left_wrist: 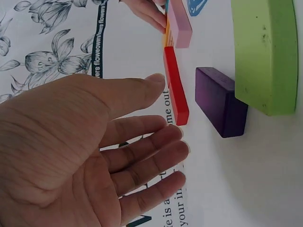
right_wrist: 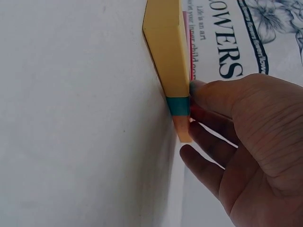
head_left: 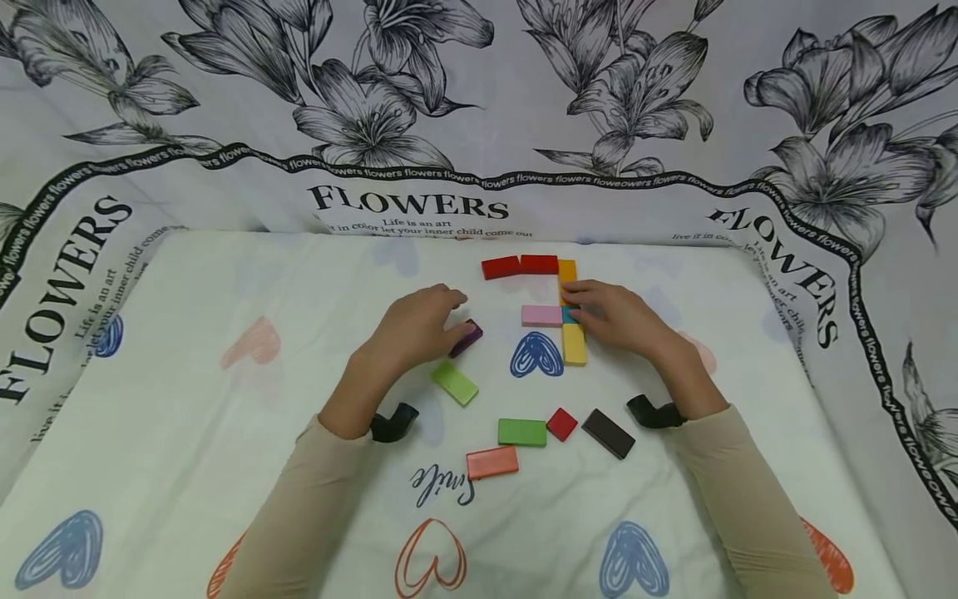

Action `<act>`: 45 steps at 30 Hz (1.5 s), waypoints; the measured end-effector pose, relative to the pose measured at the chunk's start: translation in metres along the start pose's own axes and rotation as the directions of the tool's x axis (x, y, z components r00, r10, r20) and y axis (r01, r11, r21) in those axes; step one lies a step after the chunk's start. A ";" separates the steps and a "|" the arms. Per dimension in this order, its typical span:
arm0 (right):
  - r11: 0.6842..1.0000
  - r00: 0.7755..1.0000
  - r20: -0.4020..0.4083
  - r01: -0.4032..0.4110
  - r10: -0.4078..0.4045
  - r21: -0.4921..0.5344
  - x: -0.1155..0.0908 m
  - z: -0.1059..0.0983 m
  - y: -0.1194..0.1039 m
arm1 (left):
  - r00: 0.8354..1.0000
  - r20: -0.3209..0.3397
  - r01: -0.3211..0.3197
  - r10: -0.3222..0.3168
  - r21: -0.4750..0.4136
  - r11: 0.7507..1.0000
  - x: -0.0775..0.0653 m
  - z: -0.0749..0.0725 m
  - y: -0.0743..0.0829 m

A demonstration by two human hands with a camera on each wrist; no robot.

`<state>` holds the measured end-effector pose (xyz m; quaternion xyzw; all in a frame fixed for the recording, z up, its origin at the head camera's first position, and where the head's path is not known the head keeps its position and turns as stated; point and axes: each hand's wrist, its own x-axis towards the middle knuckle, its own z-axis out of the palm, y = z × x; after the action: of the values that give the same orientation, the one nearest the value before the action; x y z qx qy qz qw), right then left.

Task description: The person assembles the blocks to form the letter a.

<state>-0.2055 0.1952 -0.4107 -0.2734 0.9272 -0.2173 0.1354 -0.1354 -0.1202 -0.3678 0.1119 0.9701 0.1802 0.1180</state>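
My left hand (head_left: 419, 329) holds nothing, its thumb beside a purple block (head_left: 466, 338). In the left wrist view its fingers are loosely extended, with the purple block apart from them. A lime green block (head_left: 455, 383) lies just nearer. My right hand (head_left: 617, 316) has its fingertips at a column made of an orange block (head_left: 567, 273), a small teal block (head_left: 569, 315) and a yellow block (head_left: 575, 344). In the right wrist view the thumb is right at the teal block (right_wrist: 178, 106). Two red blocks (head_left: 539, 264) extend left from the column's top; a pink block (head_left: 541, 316) meets its middle.
Nearer me lie a green block (head_left: 522, 433), a small red block (head_left: 562, 424), a black block (head_left: 609, 433) and a salmon block (head_left: 492, 462). A white cloth (head_left: 359, 541) printed with hearts and flowers covers the surface. Black wrist mounts (head_left: 394, 423) sit under both wrists.
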 end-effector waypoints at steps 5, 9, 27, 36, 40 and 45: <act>1.000 1.000 -0.010 -0.001 0.001 0.020 -0.001 0.001 0.003 | 1.000 0.020 0.017 -0.017 0.002 1.000 0.001 0.004 -0.001; 1.000 1.000 -0.014 -0.001 0.001 0.008 0.000 0.002 0.002 | 0.998 0.037 0.040 -0.041 0.026 0.999 -0.001 0.008 -0.003; 1.000 1.000 -0.028 -0.002 0.002 -0.012 0.000 -0.002 -0.004 | 0.993 0.058 0.103 -0.106 0.049 0.993 -0.012 0.014 -0.004; 1.000 1.000 -0.009 -0.015 0.015 -0.011 0.000 -0.001 -0.001 | 0.995 0.028 0.091 -0.092 0.046 0.995 -0.012 0.017 -0.007; 1.000 1.000 -0.009 -0.017 0.017 -0.018 0.000 0.000 -0.002 | 0.996 0.025 0.089 -0.090 0.036 0.995 -0.011 0.017 -0.007; 1.000 1.000 -0.010 -0.021 0.020 -0.015 0.001 0.000 -0.003 | 0.996 0.015 0.090 -0.090 0.015 0.996 -0.011 0.017 -0.008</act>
<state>-0.2047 0.1926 -0.4089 -0.2638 0.9323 -0.2101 0.1307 -0.1215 -0.1248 -0.3846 0.0703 0.9744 0.1671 0.1326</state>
